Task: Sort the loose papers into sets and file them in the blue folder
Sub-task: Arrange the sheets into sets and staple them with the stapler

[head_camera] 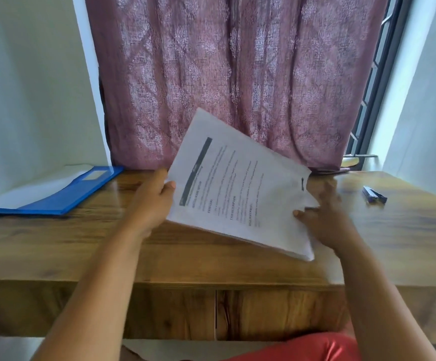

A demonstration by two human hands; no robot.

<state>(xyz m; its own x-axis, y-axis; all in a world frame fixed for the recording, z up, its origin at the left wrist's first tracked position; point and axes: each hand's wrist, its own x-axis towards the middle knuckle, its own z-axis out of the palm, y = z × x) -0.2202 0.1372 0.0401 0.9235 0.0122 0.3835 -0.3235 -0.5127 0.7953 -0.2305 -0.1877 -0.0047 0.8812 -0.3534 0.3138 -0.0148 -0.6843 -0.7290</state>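
Above wooden desk (55, 246), both hands gripping paper stack (240, 188), tilted

A wooden desk (81, 246) stands before a mauve patterned curtain (237, 74), with a small blue stapler (374, 195) lying at its far right.

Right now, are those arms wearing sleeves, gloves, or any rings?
No sleeves show: both forearms are bare as far up as the frame reaches. The left hand and right hand wear no gloves, and no rings, watch or bracelet can be seen, though the right hand is blurred.
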